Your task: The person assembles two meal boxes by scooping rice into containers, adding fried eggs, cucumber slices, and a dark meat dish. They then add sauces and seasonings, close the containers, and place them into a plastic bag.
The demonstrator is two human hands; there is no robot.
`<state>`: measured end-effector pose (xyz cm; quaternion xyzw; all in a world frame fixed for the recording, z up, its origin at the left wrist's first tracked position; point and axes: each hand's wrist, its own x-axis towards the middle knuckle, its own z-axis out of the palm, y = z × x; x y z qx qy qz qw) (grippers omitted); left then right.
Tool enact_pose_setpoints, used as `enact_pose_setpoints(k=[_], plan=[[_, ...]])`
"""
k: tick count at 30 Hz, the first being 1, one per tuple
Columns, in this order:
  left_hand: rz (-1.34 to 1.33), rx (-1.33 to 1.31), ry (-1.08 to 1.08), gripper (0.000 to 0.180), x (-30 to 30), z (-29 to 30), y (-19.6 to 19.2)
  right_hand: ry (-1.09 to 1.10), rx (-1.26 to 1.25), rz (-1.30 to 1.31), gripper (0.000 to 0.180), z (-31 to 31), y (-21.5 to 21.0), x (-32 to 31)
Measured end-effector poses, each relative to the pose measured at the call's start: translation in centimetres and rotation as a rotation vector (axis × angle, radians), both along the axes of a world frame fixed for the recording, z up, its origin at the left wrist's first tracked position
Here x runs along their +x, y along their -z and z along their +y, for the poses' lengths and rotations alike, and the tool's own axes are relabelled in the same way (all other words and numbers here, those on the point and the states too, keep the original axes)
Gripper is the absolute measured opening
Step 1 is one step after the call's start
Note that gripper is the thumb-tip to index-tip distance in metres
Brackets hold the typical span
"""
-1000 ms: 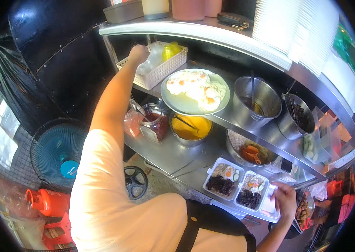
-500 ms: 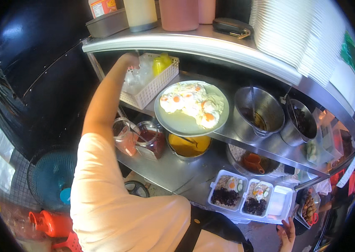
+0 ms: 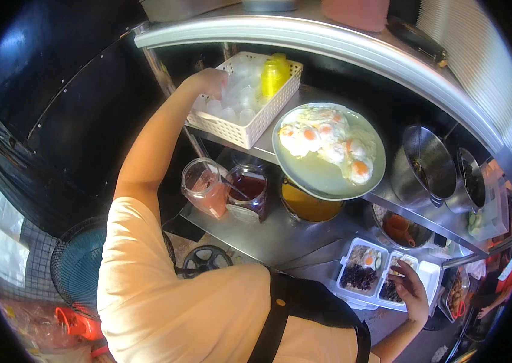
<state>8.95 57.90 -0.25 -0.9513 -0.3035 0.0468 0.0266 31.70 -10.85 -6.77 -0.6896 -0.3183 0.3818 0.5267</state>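
Observation:
My left hand [image 3: 209, 83] reaches into a white perforated plastic basket [image 3: 268, 124] on the shelf, over a pile of small clear plastic cups [image 3: 246, 115]. Its fingertips are mostly hidden, so I cannot see whether they hold a cup. Beside the cups stand yellow squeeze bottles [image 3: 274, 75]. My right hand [image 3: 412, 293] hovers open, fingers apart, over white foam lunch boxes [image 3: 342, 270] at the lower right, partly covering the middle one. The left portion holds rice, shredded dark food [image 3: 360, 277], a fried egg and cucumber slices.
A plate [image 3: 295, 168] of fried eggs [image 3: 310, 134] overhangs the shelf edge. Below it are a pot of yellow sauce [image 3: 311, 203] and two jars, one pinkish [image 3: 207, 196] and one dark red [image 3: 250, 187]. Metal pots [image 3: 423, 163] stand to the right. A fan [image 3: 83, 266] is at lower left.
My view has shifted, so the shelf things sit further right. My right hand has moved from the boxes' near right edge to over the middle box. The left hand stays in the basket.

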Motion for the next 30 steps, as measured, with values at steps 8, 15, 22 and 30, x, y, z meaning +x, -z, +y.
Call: enact_pose_setpoints(k=[8, 15, 22, 30], plan=[[0.037, 0.206, -0.138, 0.046, 0.9, -4.2, -2.4, -0.393, 0.031, -0.192, 0.059, 8.5, -1.9, -2.2], [-0.212, 0.388, -0.145, 0.037, -1.5, -5.0, -4.0, -0.466, 0.138, -0.352, 0.048, 15.1, -4.5, -5.6], [-0.689, 0.337, 0.114, 0.025, -5.7, -12.8, -5.5, -0.076, 0.563, -1.215, 0.051, 24.3, -7.2, -12.9], [-0.674, -0.674, 0.398, 0.025, -11.1, -30.3, 4.3, -0.499, 0.206, -1.614, 0.022, 26.0, -0.7, -17.3]])
